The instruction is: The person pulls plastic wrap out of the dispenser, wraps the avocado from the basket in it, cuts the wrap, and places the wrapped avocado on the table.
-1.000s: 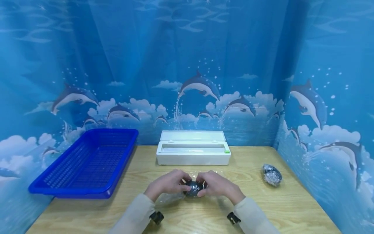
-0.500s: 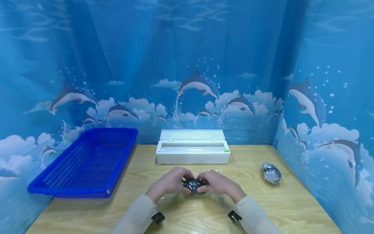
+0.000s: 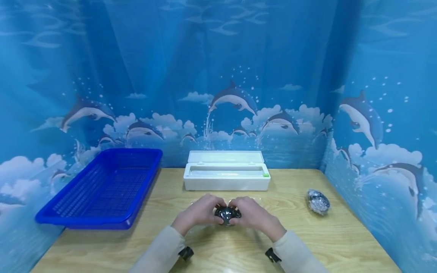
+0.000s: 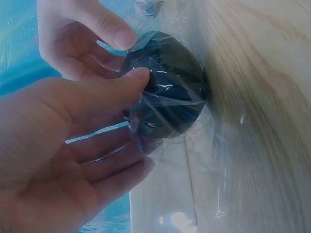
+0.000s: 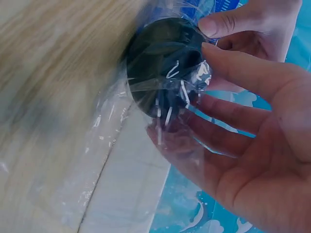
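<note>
A smooth, dark, oval object point(image 3: 225, 214) with clear plastic film point(image 4: 170, 104) drawn over it is at the middle of the table. From its left side my left hand point(image 3: 202, 213) holds it, the thumb pressing the film onto its surface and the fingers bent around behind. My right hand point(image 3: 253, 215) grips the opposite side in the same way, thumb on the near face. In the right wrist view, the film point(image 5: 167, 141) stretches over the fingers and hangs loose past the object. Both thumbs lie close together. The object's kind cannot be told.
Behind the hands stands a long white box point(image 3: 227, 184) with its lid raised and a green tab at its right end. To the left is a blue perforated basket point(image 3: 127, 218). Another dark object wrapped in film point(image 3: 318, 202) lies at the right of the wooden table point(image 3: 290, 242).
Both hands have closed in slightly around the dark object, and the loose film spread at its sides has been gathered up toward it. The basket, box and other wrapped object have not moved.
</note>
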`<state>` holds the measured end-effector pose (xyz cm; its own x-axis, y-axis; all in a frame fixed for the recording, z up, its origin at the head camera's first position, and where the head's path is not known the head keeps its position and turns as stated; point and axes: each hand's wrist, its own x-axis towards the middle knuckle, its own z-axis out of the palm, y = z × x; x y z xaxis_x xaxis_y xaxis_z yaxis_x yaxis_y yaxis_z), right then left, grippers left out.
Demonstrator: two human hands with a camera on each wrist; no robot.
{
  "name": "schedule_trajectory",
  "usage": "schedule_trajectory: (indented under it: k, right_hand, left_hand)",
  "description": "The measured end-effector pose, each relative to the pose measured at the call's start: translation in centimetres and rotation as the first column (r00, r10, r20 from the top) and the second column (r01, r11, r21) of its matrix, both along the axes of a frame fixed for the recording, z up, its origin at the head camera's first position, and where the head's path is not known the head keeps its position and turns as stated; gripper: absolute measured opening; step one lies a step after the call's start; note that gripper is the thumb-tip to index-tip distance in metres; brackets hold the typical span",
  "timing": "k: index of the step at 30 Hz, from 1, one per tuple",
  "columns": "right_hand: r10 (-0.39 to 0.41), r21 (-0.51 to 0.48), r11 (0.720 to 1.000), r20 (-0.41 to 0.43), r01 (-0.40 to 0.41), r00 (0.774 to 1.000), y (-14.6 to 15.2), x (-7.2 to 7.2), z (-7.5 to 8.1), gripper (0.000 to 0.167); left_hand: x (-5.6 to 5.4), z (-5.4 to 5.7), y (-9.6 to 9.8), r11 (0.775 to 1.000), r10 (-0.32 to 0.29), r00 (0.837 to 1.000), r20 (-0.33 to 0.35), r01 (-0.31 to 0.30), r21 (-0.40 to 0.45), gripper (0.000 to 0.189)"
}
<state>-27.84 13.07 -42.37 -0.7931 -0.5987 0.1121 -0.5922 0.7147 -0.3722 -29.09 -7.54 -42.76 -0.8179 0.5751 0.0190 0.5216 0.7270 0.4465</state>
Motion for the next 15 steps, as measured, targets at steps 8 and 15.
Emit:
schedule_trajectory:
  k: [8,15]
  right_hand:
    - [0.027,0.000,1.000,-0.055,-0.027,0.998,-0.03,-0.48,-0.90,0.046]
    - [0.045,-0.032,0.998,-0.042,-0.046,0.998,0.00,-0.67,-0.93,0.039]
  left_hand:
    - [0.05,-0.18,0.01,1.000,0.015,1.000,0.018,-0.014,-0.024,0.041]
    - [0.04,-0.15,0.04,0.999,0.000,0.999,0.032,0.001,-0.036,0.037]
